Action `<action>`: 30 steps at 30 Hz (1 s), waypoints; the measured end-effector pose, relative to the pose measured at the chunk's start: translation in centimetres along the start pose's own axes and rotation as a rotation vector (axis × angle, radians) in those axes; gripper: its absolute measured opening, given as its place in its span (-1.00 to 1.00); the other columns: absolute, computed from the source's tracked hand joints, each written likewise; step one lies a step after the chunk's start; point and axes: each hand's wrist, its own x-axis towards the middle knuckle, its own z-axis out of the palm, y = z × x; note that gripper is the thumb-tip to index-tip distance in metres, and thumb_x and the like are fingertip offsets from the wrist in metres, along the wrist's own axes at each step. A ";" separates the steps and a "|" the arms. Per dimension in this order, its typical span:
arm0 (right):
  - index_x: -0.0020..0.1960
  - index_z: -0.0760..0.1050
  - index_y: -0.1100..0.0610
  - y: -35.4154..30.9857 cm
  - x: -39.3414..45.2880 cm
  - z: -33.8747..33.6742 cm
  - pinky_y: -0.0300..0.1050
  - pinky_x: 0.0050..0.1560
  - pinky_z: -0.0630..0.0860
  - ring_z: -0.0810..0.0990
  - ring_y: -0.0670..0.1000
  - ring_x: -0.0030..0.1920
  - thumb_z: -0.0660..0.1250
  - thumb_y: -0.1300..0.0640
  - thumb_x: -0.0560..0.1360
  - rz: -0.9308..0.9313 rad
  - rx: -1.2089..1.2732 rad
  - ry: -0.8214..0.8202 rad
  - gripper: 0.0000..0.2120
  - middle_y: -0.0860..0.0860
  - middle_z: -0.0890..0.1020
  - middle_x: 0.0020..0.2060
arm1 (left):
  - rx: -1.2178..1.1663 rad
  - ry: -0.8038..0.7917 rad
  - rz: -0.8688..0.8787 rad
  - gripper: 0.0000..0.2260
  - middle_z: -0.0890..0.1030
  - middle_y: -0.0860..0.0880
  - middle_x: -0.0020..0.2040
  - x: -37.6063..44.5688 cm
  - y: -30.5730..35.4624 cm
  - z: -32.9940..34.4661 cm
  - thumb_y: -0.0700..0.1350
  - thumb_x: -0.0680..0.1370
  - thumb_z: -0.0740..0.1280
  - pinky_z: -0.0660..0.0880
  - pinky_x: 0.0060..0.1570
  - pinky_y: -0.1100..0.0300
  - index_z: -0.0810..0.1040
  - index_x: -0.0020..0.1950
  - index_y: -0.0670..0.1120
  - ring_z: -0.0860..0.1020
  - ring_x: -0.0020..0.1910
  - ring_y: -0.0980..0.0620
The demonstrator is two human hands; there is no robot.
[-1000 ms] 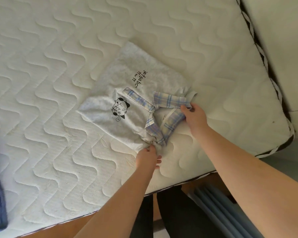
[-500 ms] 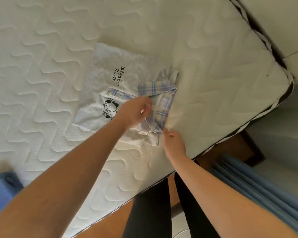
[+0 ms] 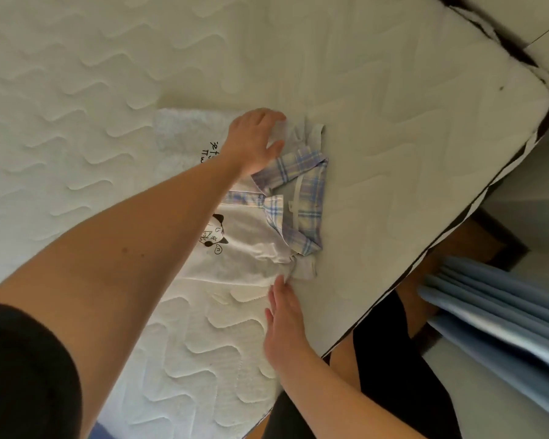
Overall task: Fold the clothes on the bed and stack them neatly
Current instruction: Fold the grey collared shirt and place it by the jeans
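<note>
bed: bare quilted mattress (image 3: pixel 377 99), one corner at upper right of the view; blue curtain (image 3: pixel 501 315) hung past the near edge.
shirt: white shirt (image 3: pixel 251 248) with plaid collar (image 3: pixel 301 198) lay on the mattress near that near edge, collar toward the edge, cartoon print and some black lettering face up.
fold state: sides looked tucked in, body roughly a narrow rectangle; collar end lumpy, a bit of sleeve or hem poked out at both collar-side corners.
left hand: left hand (image 3: pixel 254 142) flat on the far side of the shirt next to the collar, fingers (image 3: pixel 274 117) straight and slightly spread, pressing the fabric, gripping nothing.
right hand: right hand (image 3: pixel 284 321) on the mattress at the near collar-side corner, fingers straight and together, tips touching the loose bit of fabric there; no pinch seen.
step (judgement): squaring up and flattening this shirt before the next fold.
done (judgement): side folds on one garment, mostly.
left (judgement): tidy the stray corners, fold the length over at least once, then place it on a stack.
stack: none in view; other clothes not visible apart from a sliver of blue cloth (image 3: pixel 100 430) at the bottom edge, cannot tell what it was.
progress (judgement): early to middle; total garment count unknown.
</note>
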 end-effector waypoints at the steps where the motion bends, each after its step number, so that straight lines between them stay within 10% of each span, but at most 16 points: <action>1: 0.40 0.40 -0.01 0.2 0.2 0.6 -0.18 0.37 0.31 0.48 -0.10 0.21 0.41 -0.06 0.51 0.000 0.030 -0.004 -0.50 -0.09 0.52 0.30 | 0.024 -0.006 -0.012 -0.51 0.38 -0.09 0.45 0.7 -0.4 -0.1 0.04 0.57 0.30 0.16 0.41 -0.09 0.33 0.48 0.00 0.28 0.46 -0.15; 13: 0.24 0.50 0.01 0.4 2.3 4.8 -0.19 0.14 0.37 0.54 -0.07 0.13 0.54 0.02 0.40 -0.020 0.262 0.190 -0.54 -0.07 0.60 0.16 | 0.146 -0.367 -0.150 -0.30 0.55 -0.12 0.26 5.4 0.2 -3.3 0.17 0.35 0.55 0.44 0.18 0.01 0.47 0.39 -0.09 0.50 0.22 -0.17; 30: 0.31 0.54 0.17 -5.9 2.3 1.1 0.03 0.29 0.44 0.57 0.09 0.28 0.28 0.07 0.59 -0.196 0.310 -0.377 -0.67 0.14 0.60 0.26 | -0.288 -0.332 -0.278 -0.80 0.57 0.13 -0.38 -5.3 -0.5 -8.2 0.12 0.47 0.48 0.30 -0.41 0.23 0.58 -0.23 0.05 0.50 -0.39 0.15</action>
